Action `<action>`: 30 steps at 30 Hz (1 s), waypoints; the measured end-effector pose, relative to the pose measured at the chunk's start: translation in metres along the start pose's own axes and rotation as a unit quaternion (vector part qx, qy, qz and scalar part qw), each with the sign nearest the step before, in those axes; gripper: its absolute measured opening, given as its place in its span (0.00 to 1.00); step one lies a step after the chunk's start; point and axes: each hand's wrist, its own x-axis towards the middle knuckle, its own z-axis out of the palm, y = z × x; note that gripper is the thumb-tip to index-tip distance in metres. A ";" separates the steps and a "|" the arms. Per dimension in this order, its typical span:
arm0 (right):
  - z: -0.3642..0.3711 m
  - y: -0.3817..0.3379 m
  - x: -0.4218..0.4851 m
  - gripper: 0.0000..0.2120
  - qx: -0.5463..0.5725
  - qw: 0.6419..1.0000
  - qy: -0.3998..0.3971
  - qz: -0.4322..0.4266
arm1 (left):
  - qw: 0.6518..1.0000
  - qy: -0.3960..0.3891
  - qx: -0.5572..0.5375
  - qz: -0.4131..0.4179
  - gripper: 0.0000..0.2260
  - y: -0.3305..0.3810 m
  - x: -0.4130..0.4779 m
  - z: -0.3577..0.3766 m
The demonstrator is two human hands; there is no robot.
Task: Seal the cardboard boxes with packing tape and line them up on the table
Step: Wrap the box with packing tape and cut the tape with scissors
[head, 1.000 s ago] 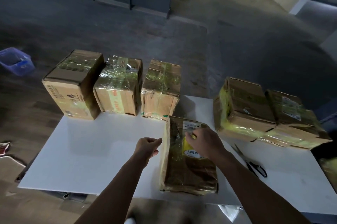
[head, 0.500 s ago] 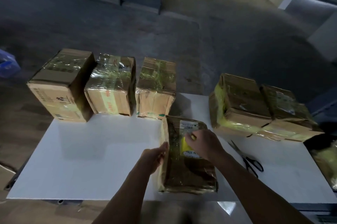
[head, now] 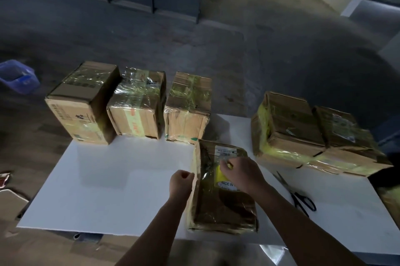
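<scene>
— Three finished on the left?

— Yes, three taped brown cardboard boxes (head: 138, 103) stand side by side along the far edge of the white counter (head: 108, 179).

— And the one you're on?

— My left hand (head: 180, 181) is at the left edge of the flat brown tape-wrapped box (head: 223, 205), which lies near the counter's front. Its fingers are curled tight, but I can't tell whether they pinch a clear tape end. My right hand (head: 240, 172) is on the box top, fingers bent onto a yellow patch. Whether they press or pinch it, I can't tell.

— So you're sealing?

— I judge so. Next I should smooth the tape, cut it with the black-handled scissors (head: 300, 198), then slide this box into the gap before the two taped boxes on the right (head: 287, 123).
</scene>
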 end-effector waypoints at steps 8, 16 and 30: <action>-0.003 -0.002 -0.003 0.18 0.027 0.998 -0.027 -0.039 | 0.977 -0.004 0.169 0.133 0.18 0.023 -0.020 0.011; -0.005 0.016 -0.007 0.11 0.155 0.983 -0.066 -0.077 | 0.957 0.034 0.255 0.134 0.14 0.026 -0.024 0.016; -0.025 0.037 -0.005 0.20 -0.053 0.995 0.006 -0.086 | 0.948 0.062 0.272 0.154 0.13 0.028 -0.032 0.016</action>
